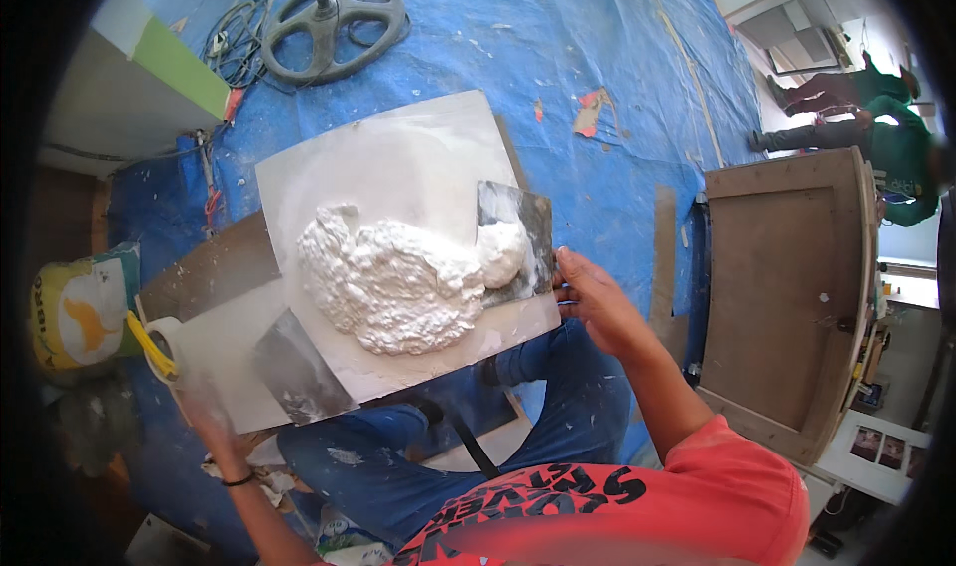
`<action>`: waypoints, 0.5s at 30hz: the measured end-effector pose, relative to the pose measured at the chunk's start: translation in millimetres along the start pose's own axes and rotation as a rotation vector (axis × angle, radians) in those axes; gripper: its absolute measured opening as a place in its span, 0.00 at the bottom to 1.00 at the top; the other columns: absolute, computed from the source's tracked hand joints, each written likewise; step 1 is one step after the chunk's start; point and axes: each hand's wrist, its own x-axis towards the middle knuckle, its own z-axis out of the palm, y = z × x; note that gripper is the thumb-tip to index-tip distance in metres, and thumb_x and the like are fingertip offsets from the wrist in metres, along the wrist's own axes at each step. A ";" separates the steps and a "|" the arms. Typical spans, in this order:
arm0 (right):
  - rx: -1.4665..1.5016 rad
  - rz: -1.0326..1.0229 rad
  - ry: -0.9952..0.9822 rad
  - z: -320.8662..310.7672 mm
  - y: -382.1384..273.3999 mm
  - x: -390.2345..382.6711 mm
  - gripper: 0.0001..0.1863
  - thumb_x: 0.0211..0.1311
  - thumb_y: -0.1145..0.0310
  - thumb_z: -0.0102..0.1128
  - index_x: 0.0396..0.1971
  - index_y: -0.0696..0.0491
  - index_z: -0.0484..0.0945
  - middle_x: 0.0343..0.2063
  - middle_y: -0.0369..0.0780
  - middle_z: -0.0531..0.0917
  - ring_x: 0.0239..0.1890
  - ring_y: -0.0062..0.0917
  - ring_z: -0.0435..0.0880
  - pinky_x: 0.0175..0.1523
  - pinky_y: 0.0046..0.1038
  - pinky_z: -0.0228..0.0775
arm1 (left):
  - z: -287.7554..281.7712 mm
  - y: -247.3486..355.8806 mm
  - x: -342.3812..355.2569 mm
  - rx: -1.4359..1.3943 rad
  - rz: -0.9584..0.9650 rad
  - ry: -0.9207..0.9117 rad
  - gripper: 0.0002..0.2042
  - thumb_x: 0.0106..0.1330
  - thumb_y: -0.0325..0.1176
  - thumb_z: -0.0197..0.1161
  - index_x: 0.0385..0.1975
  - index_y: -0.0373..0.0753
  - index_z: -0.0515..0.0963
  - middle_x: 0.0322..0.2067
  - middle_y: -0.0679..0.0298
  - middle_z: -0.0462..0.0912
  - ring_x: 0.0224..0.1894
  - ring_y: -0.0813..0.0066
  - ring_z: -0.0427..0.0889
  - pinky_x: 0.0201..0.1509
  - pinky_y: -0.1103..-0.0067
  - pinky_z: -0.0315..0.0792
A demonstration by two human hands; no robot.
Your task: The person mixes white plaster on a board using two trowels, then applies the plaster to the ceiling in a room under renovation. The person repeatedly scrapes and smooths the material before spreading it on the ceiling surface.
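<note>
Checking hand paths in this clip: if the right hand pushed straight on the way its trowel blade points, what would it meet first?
The right hand points its trowel leftward across the white board. The blade already carries a lump; straight on, it would likely meet the big plaster mound first, though depth is unclear.

White plaster [398,277], blue tarp [597,58], grey metal trowel [518,223]

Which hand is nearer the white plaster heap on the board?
Right. The right hand holds the metal trowel touching the lumpy white plaster heap; the left hand grips a second blade at the board's lower-left corner.
</note>
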 end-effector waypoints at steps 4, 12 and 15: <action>0.050 0.039 0.034 27.0 -39.9 -10.0 0.37 0.74 0.34 0.49 0.63 0.53 0.75 0.57 0.38 0.80 0.53 0.24 0.77 0.61 0.33 0.66 | 16.3 -2.5 7.2 -0.231 -0.096 0.030 0.18 0.78 0.41 0.58 0.49 0.28 0.78 0.44 0.62 0.83 0.41 0.77 0.79 0.47 0.78 0.75; 0.124 -0.032 -0.038 22.8 -71.9 -46.5 0.34 0.77 0.38 0.45 0.65 0.52 0.73 0.61 0.37 0.79 0.58 0.24 0.78 0.62 0.30 0.68 | 15.5 35.7 -6.5 -0.329 -0.197 -0.174 0.13 0.78 0.37 0.57 0.41 0.30 0.76 0.35 0.64 0.79 0.37 0.77 0.74 0.44 0.76 0.73; 0.256 -0.077 -0.076 31.3 -105.3 -87.9 0.32 0.79 0.43 0.45 0.68 0.54 0.69 0.63 0.37 0.77 0.63 0.26 0.76 0.68 0.34 0.67 | 13.9 53.2 -9.1 -0.215 -0.084 -0.104 0.15 0.77 0.38 0.58 0.38 0.28 0.75 0.33 0.61 0.77 0.36 0.78 0.72 0.42 0.75 0.71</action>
